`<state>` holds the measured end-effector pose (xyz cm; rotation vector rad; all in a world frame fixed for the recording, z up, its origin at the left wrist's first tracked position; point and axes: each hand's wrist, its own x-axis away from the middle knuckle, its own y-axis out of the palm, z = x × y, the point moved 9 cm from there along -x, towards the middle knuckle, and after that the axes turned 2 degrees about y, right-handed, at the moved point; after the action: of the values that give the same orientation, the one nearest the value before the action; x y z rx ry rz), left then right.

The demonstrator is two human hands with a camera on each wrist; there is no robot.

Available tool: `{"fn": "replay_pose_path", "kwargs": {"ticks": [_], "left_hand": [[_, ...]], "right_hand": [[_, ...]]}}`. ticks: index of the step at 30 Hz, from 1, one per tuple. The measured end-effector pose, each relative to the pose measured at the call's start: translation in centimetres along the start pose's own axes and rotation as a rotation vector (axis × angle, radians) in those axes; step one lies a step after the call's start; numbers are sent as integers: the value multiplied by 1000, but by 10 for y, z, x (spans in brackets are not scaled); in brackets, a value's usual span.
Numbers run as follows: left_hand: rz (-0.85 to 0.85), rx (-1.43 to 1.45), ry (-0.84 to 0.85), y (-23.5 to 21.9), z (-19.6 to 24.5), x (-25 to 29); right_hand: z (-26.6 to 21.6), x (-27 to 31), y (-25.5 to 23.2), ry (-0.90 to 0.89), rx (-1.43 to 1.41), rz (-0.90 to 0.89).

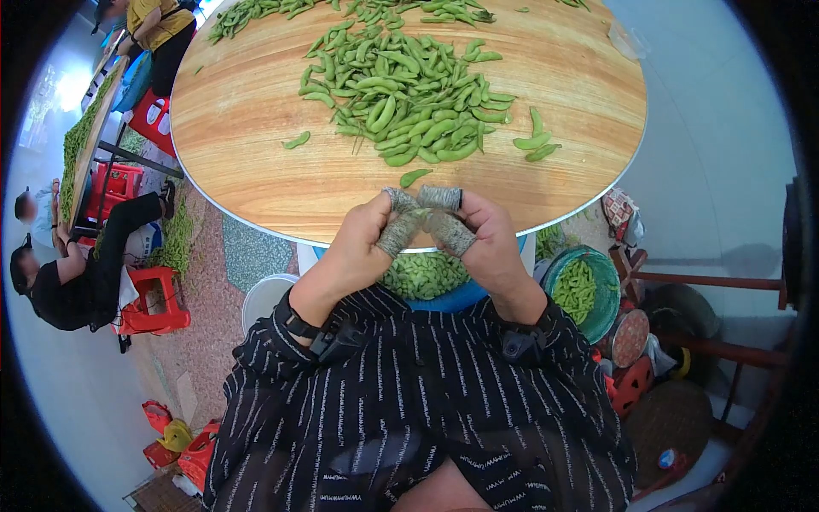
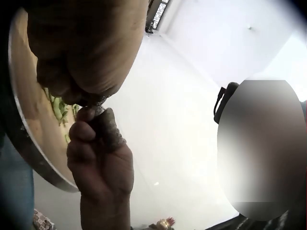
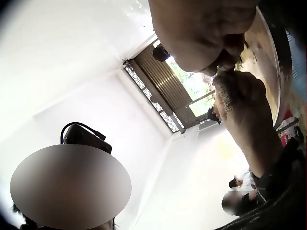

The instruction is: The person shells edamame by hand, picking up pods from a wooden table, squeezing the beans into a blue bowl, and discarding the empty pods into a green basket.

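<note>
Both hands meet just over the near edge of the round wooden table [image 1: 256, 179], thumbs and forefingers wrapped in grey bands. My left hand [image 1: 358, 243] and right hand [image 1: 496, 247] pinch a green soybean pod [image 1: 425, 214] between them, mostly hidden by the fingertips. The left wrist view shows the fingertips of the two hands close together, the right hand [image 2: 100, 163] below. Just beyond the fingers lies a single pod [image 1: 415, 177], with a large heap of green pods [image 1: 401, 94] farther back. Below the hands, a blue tub [image 1: 452, 300] holds green beans.
On the right stands a green basket [image 1: 616, 286] with pods; a white bucket [image 1: 263, 300] is on the left. Red stools [image 1: 158, 299] and seated people [image 1: 72, 277] are beside another pod-covered table [image 1: 85, 141] at far left. A wooden rack [image 1: 708, 278] stands at right.
</note>
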<state>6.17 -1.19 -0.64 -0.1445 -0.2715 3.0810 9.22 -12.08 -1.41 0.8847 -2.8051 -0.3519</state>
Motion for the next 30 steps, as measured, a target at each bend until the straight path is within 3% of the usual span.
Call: {"fn": "replay_pose_path", "kwargs": {"ticks": [3, 5, 11, 17, 19, 23, 30], "left_hand": [[8, -164, 49, 0, 7, 2], [-1, -542, 7, 1, 18, 2], [59, -501, 31, 1, 8, 4], [137, -265, 50, 3, 7, 2], [95, -268, 21, 4, 2, 2], [40, -241, -70, 2, 2, 3], [86, -328, 1, 5, 3, 1]], "right_hand": [[-7, 0, 7, -118, 130, -2], [-7, 2, 8, -164, 165, 10], [-4, 3, 9, -280, 356, 0], [-7, 2, 6, -190, 147, 64], [-7, 2, 0, -271, 327, 85], [-3, 3, 0, -288, 423, 84], [-13, 4, 7, -391, 578, 105]]}}
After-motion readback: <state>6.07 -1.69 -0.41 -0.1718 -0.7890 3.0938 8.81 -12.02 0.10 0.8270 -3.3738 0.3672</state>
